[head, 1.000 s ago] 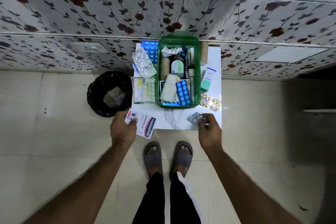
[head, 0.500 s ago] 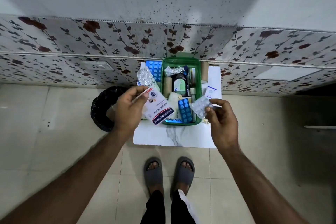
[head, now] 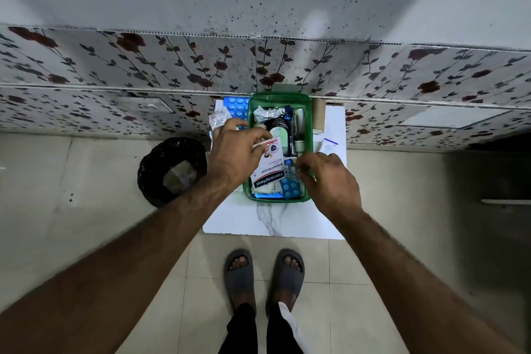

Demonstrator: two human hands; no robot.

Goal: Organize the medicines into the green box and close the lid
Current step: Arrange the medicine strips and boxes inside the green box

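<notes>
The open green box (head: 275,200) stands on a small white marble-look table (head: 273,223) against the wall. It holds a dark bottle (head: 277,129), crumpled foil strips (head: 268,113) and a blue blister pack (head: 290,190). My left hand (head: 234,154) pinches a white Hansaplast plaster packet (head: 268,171) over the box's near left part. My right hand (head: 329,178) reaches over the box's right rim. Its fingertips are closed on a silver blister strip (head: 290,170), which is mostly hidden.
Left of the box lie a blue blister pack (head: 235,105) and a silver foil strip (head: 217,121). A brown roll (head: 319,115) and a white carton (head: 329,147) sit to its right. A black bin (head: 172,171) stands on the floor at the left. My slippered feet (head: 240,273) are below the table.
Both hands picked items off the table's front edge and carried them up and forward over the green box. The view tilted up towards the wall.
</notes>
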